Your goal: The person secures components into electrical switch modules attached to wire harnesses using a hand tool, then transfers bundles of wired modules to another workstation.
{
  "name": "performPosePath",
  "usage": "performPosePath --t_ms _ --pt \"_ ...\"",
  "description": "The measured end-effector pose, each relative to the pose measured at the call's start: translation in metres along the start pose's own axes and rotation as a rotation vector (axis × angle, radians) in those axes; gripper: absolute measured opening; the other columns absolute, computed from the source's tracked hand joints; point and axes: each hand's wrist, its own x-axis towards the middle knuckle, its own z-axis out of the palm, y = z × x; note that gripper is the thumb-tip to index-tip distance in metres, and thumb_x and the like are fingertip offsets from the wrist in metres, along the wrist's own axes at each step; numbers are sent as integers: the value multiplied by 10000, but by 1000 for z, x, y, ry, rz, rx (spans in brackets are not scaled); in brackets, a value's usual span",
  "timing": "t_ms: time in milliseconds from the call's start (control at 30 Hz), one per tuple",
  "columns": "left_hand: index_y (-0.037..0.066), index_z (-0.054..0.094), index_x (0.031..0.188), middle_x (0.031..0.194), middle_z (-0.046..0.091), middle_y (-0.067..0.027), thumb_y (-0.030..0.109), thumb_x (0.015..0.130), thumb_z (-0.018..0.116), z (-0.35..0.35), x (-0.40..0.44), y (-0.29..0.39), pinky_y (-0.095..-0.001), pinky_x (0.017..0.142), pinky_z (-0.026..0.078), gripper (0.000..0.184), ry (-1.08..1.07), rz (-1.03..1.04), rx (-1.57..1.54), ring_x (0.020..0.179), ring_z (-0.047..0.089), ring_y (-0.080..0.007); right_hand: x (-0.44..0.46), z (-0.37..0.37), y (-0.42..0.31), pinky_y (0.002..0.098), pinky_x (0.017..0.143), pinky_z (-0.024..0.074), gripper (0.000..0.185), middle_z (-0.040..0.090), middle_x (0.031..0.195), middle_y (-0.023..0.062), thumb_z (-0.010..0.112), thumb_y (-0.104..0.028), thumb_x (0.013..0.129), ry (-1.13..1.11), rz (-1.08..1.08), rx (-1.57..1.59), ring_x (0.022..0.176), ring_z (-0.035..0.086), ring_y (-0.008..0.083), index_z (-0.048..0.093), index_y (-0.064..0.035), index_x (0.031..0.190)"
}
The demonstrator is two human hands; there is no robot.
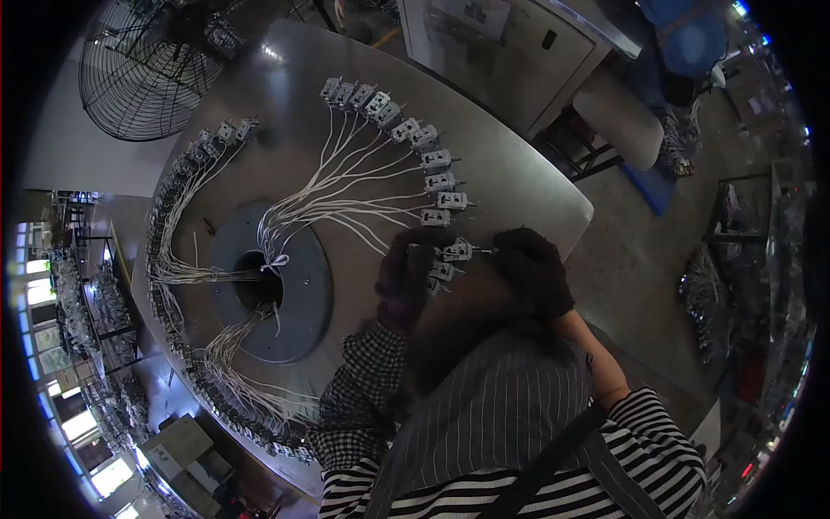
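My left hand [408, 275], in a dark glove, is closed on a small grey electrical part [459, 251] near the table's front edge. My right hand [532, 270], also gloved, is in a pinch just to the right of that part. A thin pale pin or rod [487, 252] shows between its fingertips and the part; whether it belongs to the part I cannot make out. Below lie further parts of the same kind [443, 271], partly behind my left hand. More such parts [437, 182] curve away in a row, with white wires [346, 206] running inward.
The metal table [510, 177] has a round grey disc [313, 294] with a dark central hole, where wire bundles gather. Other wired parts line the left rim [160, 225]. A caged fan [143, 78] stands at upper left, a stool [618, 121] at upper right, near another person [687, 39].
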Motion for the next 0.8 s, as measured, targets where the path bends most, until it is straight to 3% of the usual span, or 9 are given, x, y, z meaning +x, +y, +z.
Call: performPosePath --t_ms 133,200,333,433,500,533,600,733,800 --pt "-24 603 1148 1072 691 -140 275 1068 400 -2 3 -1 -334 849 540 370 -30 97 125 962 660 -203 5 -2 7 281 748 516 222 672 1028 70 656 -126 889 -12 -224 -170 849 623 121 685 -9 1075" --pt "0 615 1146 1074 702 -128 242 1052 465 0 3 2 -355 898 531 299 14 99 -13 1009 659 -212 7 1 3 284 737 514 212 671 998 66 658 -130 894 14 6 0 820 615 113 686 -9 1066" --pt "-26 622 1127 1076 704 -139 250 1048 465 0 1 -11 -372 950 515 327 61 94 -68 1025 658 -230 8 2 1 289 727 513 207 669 967 53 670 -131 896 17 25 116 808 609 109 686 -13 1065" --pt "-32 597 1166 1121 687 -178 184 1055 369 -5 6 -15 -393 987 488 333 -1 252 122 995 660 -243 12 -1 5 292 731 513 223 666 958 37 691 -138 890 -1 -38 20 818 607 103 683 -23 1082" --pt "-41 592 1169 1076 701 -168 191 1054 377 -5 10 -13 -399 1029 451 337 0 373 189 984 657 -239 13 0 4 292 740 513 231 665 984 35 696 -136 887 18 205 130 830 605 101 683 -31 1093" --pt "-41 592 1169 1076 701 -168 191 1054 377 -6 10 -13 -399 1029 451 337 0 375 189 984 657 -239 14 1 5 292 740 513 231 665 984 35 696 -136 887 18 204 130 830 605 101 683 -31 1093" --pt "-43 592 1149 1058 704 -168 183 1060 364 -7 9 -14 -403 1024 454 333 0 320 181 962 655 -236 15 4 9 279 714 509 229 670 959 34 694 -143 885 64 -33 45 803 602 96 688 -32 1084" --pt "-44 582 1135 1035 705 -174 198 1069 355 -3 10 -11 -403 1008 460 338 37 326 178 944 651 -234 17 -2 14 271 715 508 249 680 960 39 695 -159 881 5 15 103 816 606 97 690 -37 1098" --pt "-44 566 1133 1028 702 -178 233 1078 351 -1 9 -13 -390 980 470 355 72 291 45 944 651 -232 18 -3 10 275 750 509 264 690 977 46 696 -174 880 11 167 110 867 612 103 688 -41 1108"
